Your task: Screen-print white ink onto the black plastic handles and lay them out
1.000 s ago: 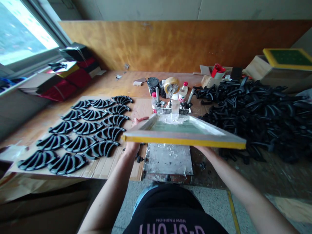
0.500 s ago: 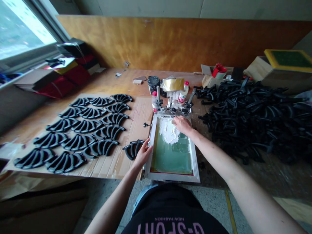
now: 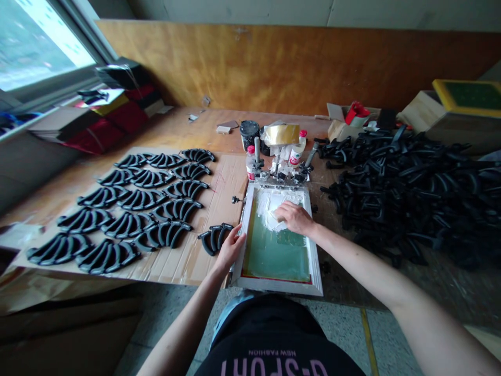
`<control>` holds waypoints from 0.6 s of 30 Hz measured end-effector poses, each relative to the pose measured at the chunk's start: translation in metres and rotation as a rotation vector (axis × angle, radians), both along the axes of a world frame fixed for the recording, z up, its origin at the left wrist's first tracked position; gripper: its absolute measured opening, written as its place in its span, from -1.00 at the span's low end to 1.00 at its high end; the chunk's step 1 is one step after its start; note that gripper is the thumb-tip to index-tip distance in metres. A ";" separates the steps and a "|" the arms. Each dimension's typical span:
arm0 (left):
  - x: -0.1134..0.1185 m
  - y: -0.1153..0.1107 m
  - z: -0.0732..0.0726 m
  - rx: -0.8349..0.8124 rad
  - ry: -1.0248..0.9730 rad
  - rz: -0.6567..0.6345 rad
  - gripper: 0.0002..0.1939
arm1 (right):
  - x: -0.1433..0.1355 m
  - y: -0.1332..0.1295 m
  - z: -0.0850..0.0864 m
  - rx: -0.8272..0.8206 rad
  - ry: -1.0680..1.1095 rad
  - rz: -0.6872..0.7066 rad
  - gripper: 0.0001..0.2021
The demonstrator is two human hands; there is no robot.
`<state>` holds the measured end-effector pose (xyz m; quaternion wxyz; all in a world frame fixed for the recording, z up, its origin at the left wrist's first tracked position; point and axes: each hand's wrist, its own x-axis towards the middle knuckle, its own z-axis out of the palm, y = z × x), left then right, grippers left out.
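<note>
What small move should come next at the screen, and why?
Perhaps draw the right hand toward the body across the screen: it is at the white paste near the far end, the near part shows green, and the left hand is at the frame.

This is a workshop: a stained wooden bench [image 3: 178, 129] carries a smeared printing screen [image 3: 274, 258] and heaped black parts [image 3: 395, 193].
</note>
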<state>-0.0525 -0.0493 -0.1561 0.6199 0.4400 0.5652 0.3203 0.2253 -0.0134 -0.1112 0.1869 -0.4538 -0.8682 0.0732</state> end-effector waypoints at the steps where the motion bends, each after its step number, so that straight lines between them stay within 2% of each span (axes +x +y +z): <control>1: 0.000 0.000 0.000 0.001 -0.002 0.003 -0.23 | -0.001 -0.004 -0.004 0.026 0.011 0.023 -0.74; 4: 0.001 0.000 0.002 -0.010 -0.005 0.015 -0.22 | 0.002 -0.015 -0.009 0.014 0.036 0.126 -0.76; 6: 0.001 0.001 0.005 -0.021 -0.002 0.022 -0.23 | 0.004 -0.010 -0.003 -0.034 0.055 0.112 -0.82; 8: 0.000 0.001 0.012 -0.029 0.008 0.022 -0.24 | 0.004 0.007 0.007 -0.057 0.094 -0.004 -0.84; 11: -0.003 0.001 0.035 -0.015 0.012 -0.004 -0.21 | 0.008 0.046 0.024 -0.042 0.128 -0.247 -0.57; 13: -0.005 0.003 0.055 0.040 0.012 -0.009 -0.29 | 0.021 0.066 0.032 -0.023 0.126 -0.376 -0.43; 15: -0.004 0.007 0.075 0.107 0.017 0.018 -0.43 | 0.046 0.074 0.035 0.006 0.163 -0.491 -0.44; 18: 0.005 0.021 0.101 0.206 -0.060 0.096 -0.49 | 0.087 0.063 0.026 0.021 0.254 -0.718 -0.62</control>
